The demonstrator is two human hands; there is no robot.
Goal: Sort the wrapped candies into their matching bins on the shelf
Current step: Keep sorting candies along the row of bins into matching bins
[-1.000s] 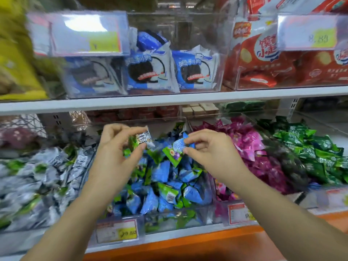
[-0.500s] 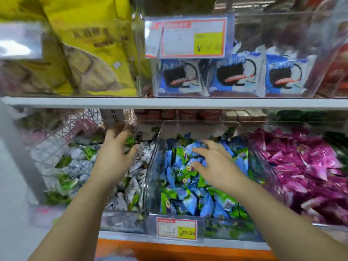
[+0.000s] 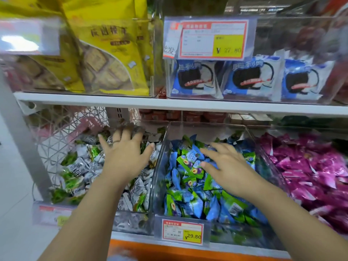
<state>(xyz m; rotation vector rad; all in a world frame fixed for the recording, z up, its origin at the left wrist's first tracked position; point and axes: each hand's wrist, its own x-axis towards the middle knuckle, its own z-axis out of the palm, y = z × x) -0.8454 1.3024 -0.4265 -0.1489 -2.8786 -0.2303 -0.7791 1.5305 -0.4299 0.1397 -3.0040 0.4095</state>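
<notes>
Shelf bins: left hand spread over white candies, right hand spread over blue candies; likely light, slippery, so pinch crimped edges.

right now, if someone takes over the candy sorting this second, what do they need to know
The left hand is open, fingers spread over the white-and-green candies in the left bin.
The right hand is open over the blue-and-green candies in the middle bin.
The pink candies fill the bin to the right.
Done: neither hand holds a candy, and no stray shows on top.
Left: probably check deeper for mixed wrappers.
</notes>
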